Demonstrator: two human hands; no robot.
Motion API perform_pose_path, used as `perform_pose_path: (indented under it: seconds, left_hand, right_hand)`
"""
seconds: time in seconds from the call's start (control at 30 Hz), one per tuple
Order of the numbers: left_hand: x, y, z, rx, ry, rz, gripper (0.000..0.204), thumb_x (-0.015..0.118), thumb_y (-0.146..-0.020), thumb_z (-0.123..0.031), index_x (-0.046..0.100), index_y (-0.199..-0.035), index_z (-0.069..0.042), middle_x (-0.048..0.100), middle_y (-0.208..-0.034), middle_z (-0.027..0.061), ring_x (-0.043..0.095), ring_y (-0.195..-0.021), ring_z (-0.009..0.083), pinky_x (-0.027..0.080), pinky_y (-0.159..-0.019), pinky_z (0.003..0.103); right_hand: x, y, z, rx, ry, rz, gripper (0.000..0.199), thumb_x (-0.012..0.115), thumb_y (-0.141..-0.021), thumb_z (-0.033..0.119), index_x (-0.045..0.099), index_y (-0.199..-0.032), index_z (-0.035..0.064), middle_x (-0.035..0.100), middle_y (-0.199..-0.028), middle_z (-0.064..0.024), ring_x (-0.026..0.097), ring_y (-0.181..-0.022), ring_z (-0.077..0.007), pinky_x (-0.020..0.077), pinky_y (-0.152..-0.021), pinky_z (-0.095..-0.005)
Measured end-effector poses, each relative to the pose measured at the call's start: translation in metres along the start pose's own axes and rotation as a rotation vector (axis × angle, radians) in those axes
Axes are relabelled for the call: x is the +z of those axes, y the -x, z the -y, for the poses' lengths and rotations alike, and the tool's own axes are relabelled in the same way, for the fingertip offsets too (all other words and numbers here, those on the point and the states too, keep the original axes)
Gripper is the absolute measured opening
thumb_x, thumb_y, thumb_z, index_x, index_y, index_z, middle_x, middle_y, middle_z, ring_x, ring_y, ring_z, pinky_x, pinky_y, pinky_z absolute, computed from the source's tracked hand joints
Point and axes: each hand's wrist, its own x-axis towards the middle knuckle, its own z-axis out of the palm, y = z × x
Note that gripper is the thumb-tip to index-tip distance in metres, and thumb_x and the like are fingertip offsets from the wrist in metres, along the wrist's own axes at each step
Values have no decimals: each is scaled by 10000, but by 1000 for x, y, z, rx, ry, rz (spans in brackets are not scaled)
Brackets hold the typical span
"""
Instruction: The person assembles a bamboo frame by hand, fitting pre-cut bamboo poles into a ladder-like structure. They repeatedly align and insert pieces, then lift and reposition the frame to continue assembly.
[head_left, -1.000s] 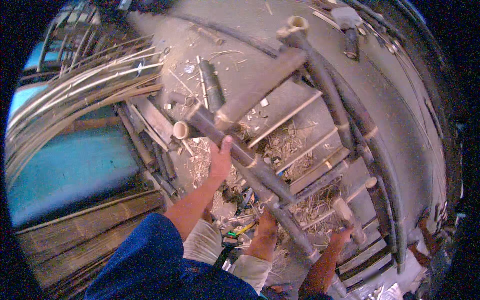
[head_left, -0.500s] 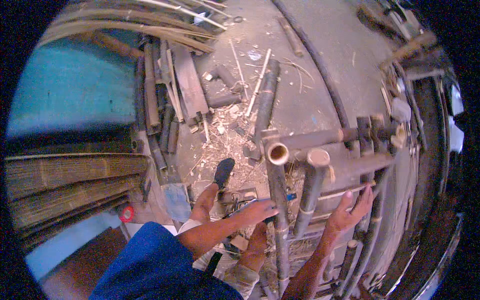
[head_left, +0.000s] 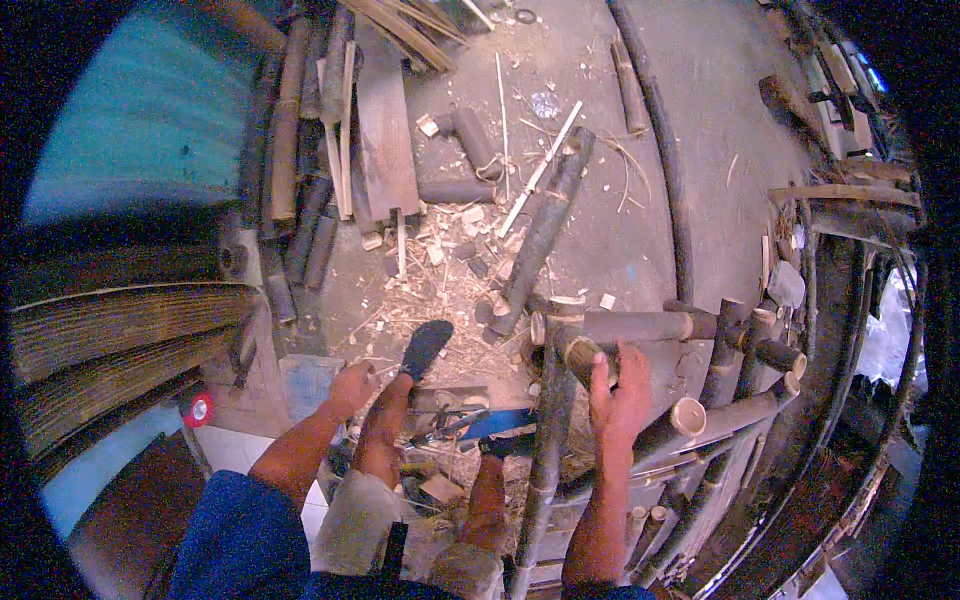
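A frame of dark bamboo poles stands at my right, with an upright post (head_left: 545,450) nearest me. My right hand (head_left: 618,400) is open beside a short bamboo piece (head_left: 580,362) that juts from the post top, thumb and fingers apart. Whether it touches that piece is unclear. Right of it, a bamboo rail (head_left: 665,428) shows its pale cut end. Off to the left, my left hand (head_left: 350,392) hovers over the floor near a pale blue block (head_left: 310,385). Its fingers are loosely bent and slightly apart, with nothing visible in them.
Wood chips (head_left: 455,260) cover the floor ahead, around my dark shoe (head_left: 428,345). Beyond lie a bamboo length (head_left: 545,230), a plank (head_left: 388,140) and a long dark pole (head_left: 670,170). Tools, including a blue one (head_left: 500,423), lie between my legs. Stacked bamboo (head_left: 130,320) stands left.
My left hand has left the front post and swung left. My right hand has moved left and up to the post top. The view has shifted, and the frame's top appears at a different angle.
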Motion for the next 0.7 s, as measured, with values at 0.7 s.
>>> perform_pose_path:
  seconds: [0.7]
  left_hand:
    - [232,-228,-176,267,100,-202,571,716,-785,-565,680,-936,-16,656,-860,252,683,-787,442,543,-704,535]
  right_hand:
    - [13,14,-10,21,-149,-164,606,608,-953,431,585,-1311,-57,639,-1113,-234,641,-994,-346,515,-889,-420]
